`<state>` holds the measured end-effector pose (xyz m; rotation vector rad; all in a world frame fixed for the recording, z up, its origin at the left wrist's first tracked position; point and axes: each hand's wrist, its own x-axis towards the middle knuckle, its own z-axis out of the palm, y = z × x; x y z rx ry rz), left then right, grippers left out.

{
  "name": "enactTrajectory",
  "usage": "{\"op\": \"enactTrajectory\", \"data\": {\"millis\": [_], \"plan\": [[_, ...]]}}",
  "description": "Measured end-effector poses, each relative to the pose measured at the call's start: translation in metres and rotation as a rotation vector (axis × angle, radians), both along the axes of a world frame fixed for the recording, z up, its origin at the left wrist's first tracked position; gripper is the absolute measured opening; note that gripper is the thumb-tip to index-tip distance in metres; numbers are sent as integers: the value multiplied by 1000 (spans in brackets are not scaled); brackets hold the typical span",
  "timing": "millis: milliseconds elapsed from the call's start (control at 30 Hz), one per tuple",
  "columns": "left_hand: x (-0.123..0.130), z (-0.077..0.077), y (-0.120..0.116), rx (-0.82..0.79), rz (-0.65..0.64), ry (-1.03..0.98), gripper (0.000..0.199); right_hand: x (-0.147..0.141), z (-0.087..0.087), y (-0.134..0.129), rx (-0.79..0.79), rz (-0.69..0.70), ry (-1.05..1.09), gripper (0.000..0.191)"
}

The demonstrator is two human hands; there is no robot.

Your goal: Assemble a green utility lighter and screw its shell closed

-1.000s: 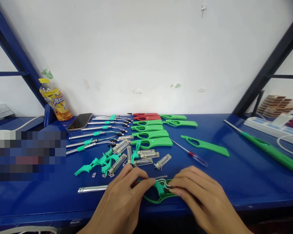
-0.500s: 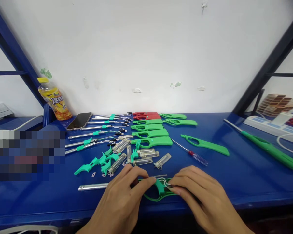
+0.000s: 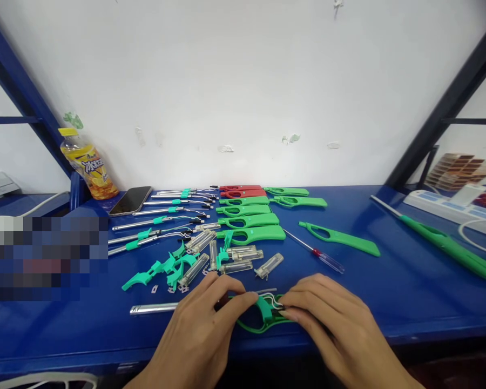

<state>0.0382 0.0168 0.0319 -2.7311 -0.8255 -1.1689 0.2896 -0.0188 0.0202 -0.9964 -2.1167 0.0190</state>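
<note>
At the table's front edge lies a green lighter half-shell, with a metal tube reaching out to its left. My left hand pinches the shell near the tube, its thumb and forefinger against a teal trigger. White wires loop beside the trigger. With closed fingers, my right hand grips the black igniter piece where the wires end, over the right part of the shell. The shell's handle is mostly hidden under this hand.
Behind the hands lie clear fuel tanks, teal triggers, metal tubes with wires, green shells and red shells. A screwdriver and an assembled lighter lie rightward. A phone and bottle stand back left.
Both hands stay almost in place on the lighter shell, with only slight finger movement at the wires. The whole view has shifted very slightly.
</note>
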Motion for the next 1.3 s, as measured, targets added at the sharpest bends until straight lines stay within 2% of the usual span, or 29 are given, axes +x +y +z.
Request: {"op": "enactTrajectory", "data": {"millis": [333,1067,1300], "plan": [[-2,-4,1,-25,3,-11,42,0,0,0,22,-6,1,11],[1,7,1,-88,-37,-61,32,0,0,0,50,-16,12,12],[0,5,1,-31,23,-35,36,-1,2,0,107,-32,7,13]]}}
